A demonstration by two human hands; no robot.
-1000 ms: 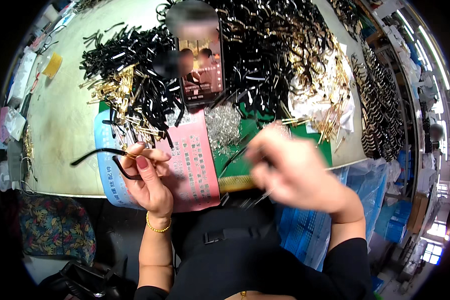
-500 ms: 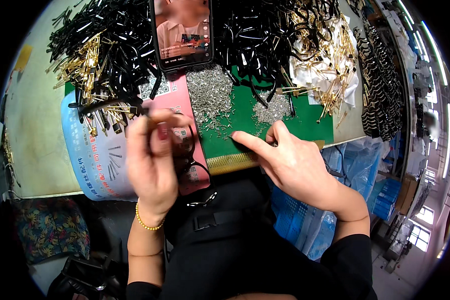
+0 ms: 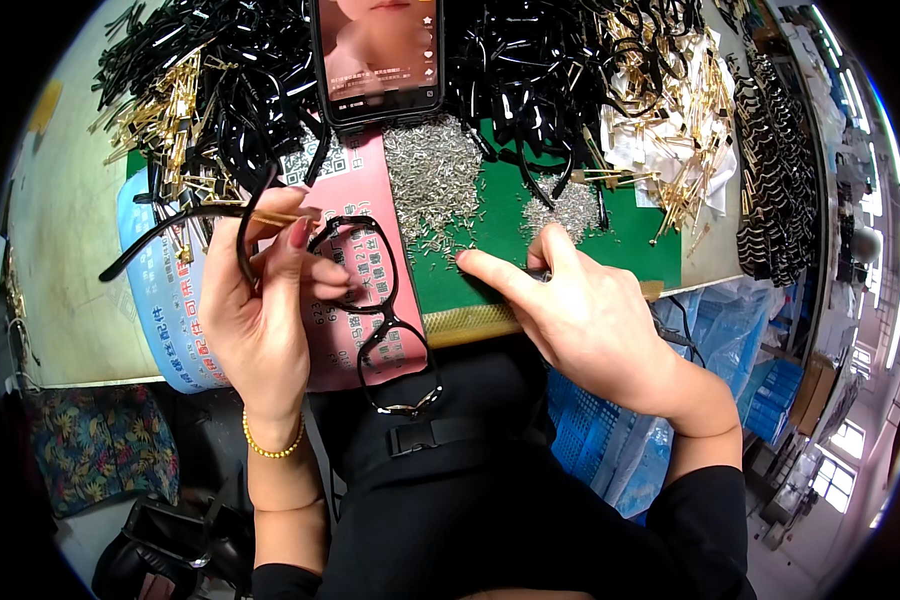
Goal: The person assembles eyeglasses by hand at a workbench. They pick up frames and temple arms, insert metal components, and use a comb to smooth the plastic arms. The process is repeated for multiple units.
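Note:
My left hand [image 3: 262, 335] is closed on an eyeglass frame [image 3: 387, 317] with black rims, which hangs tilted from the fingers over the pink part of a printed sheet. Black temple arms [image 3: 175, 222] stick out between those fingers toward the left. My right hand [image 3: 595, 325] rests at the front of the green mat [image 3: 660, 235]. Its index finger stretches to the edge of a pile of tiny silver screws [image 3: 432, 185], while the other fingers curl around something dark, mostly hidden. Beyond this hand lies a smaller pile of tiny silvery parts [image 3: 560, 212].
A phone [image 3: 378, 62] with a lit screen stands at the back, between heaps of black eyeglass parts [image 3: 515, 75]. Gold-cored temple arms [image 3: 175, 100] lie at left, and more [image 3: 685, 110] on white wrapping at right. Bundled patterned temples [image 3: 770, 180] stand farther right; blue crates [image 3: 585, 425] sit below.
My left hand has moved left and turned, bringing the eyeglass frame and temple arms into clearer view. My right hand has barely shifted. The phone's picture has changed.

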